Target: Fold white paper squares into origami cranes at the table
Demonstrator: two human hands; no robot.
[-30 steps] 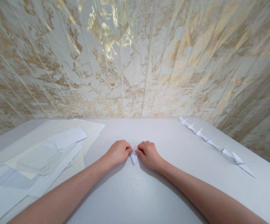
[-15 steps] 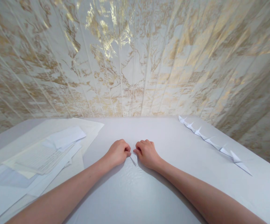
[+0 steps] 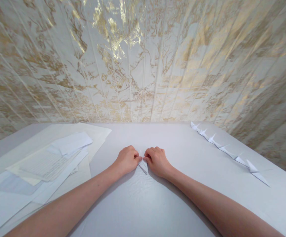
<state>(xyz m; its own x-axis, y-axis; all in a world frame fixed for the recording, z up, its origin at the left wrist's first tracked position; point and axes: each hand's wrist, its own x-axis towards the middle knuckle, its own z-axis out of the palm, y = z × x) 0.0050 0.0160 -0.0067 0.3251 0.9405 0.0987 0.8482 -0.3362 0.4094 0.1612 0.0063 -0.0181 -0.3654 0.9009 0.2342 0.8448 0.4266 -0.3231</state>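
A small piece of folded white paper (image 3: pixel 143 167) is pinched between my two hands, just above the middle of the white table. My left hand (image 3: pixel 128 158) is closed, its thumb and fingertips on the paper's left side. From the other side my right hand (image 3: pixel 157 160) grips the same paper, with its fingers curled. A pointed lower part sticks out below the fingertips, and a thin tip shows above them. The fingers hide the rest of the paper.
To the left lie stacked loose paper sheets (image 3: pixel 46 164), some with writing, on a larger cream sheet (image 3: pixel 100 133). Several folded paper cranes (image 3: pixel 242 161) form a row along the right edge of the table (image 3: pixel 172 204). A gold-patterned wall covering (image 3: pixel 143 65) rises behind.
My hands have drawn slightly closer together on the folded paper. A thin tip now shows above the fingers. The whole view has shifted a little.
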